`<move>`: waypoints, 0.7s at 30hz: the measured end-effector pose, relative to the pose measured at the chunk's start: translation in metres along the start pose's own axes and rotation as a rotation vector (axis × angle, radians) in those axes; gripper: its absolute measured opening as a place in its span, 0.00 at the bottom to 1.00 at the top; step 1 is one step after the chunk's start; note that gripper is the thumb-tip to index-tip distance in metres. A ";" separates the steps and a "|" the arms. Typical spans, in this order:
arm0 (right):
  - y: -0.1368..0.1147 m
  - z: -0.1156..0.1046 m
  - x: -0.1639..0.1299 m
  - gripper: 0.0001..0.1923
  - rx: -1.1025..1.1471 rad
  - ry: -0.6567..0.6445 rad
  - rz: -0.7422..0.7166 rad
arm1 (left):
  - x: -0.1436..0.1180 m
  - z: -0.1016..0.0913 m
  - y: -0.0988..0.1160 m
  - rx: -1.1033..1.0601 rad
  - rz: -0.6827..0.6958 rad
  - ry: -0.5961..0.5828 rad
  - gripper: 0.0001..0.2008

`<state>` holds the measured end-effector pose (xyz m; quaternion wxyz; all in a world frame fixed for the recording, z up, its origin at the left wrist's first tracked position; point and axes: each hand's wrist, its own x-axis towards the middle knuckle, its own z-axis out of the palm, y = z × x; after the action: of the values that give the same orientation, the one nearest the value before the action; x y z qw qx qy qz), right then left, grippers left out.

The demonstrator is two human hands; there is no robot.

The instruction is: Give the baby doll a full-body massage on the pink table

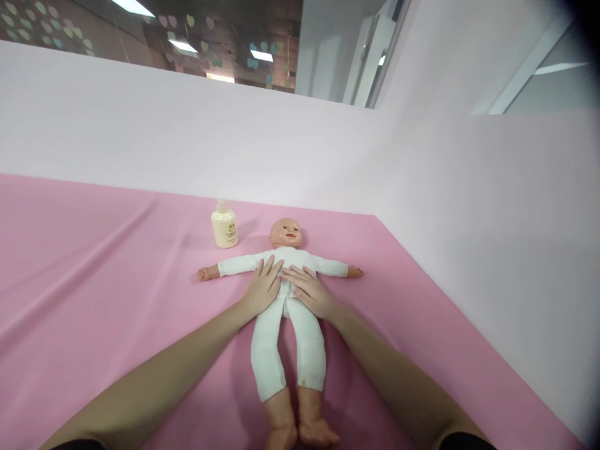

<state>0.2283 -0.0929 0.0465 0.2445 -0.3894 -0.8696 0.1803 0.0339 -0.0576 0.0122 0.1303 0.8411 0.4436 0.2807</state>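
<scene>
Left hand: left hand [263, 286] lies flat, palm down, fingers spread, on the doll's [287, 312] belly; it presses or rests, nothing is gripped.
Right hand: right hand [310, 290] also flat and open on the belly, fingers angled toward the left hand; the fingertips of both nearly meet at the doll's midline.
Nearer hand: both sit on the torso alike; neither is clearly closer.
Doll position: supine on the pink cloth [94, 281], directly ahead of the person, between the two forearms.
Doll long axis: runs straight away from the person, feet nearest, head [285, 232] farthest; arms stretched out sideways, crosswise to that axis.
Direction from hands: chest and head lie beyond the fingertips; legs in white suit run back toward the person, beneath and between the wrists.
Bottle: cream lotion bottle [224, 225] stands upright on the cloth, just beside the doll's head on the person's left, apart from the doll; closer to the left hand.
Surround: pale pink walls [469, 219] behind and to the right.
</scene>
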 end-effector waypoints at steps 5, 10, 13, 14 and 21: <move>0.006 0.004 0.006 0.23 -0.031 0.043 0.081 | -0.001 -0.003 0.011 0.003 -0.032 -0.054 0.26; 0.015 0.007 0.009 0.23 -0.039 0.103 0.160 | 0.001 -0.007 0.017 -0.004 -0.048 -0.100 0.27; 0.020 0.010 0.009 0.23 -0.018 0.155 0.220 | 0.001 -0.007 0.017 -0.008 -0.044 -0.104 0.26; 0.021 0.012 0.008 0.24 -0.013 0.178 0.247 | 0.001 -0.007 0.017 -0.010 -0.042 -0.103 0.26; 0.016 0.028 0.002 0.25 -0.061 0.276 0.333 | 0.000 -0.007 0.015 -0.015 -0.026 -0.097 0.25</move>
<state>0.2208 -0.0851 0.0165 0.3161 -0.5559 -0.7565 0.1366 0.0402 -0.0667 0.0247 0.1615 0.8468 0.4458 0.2411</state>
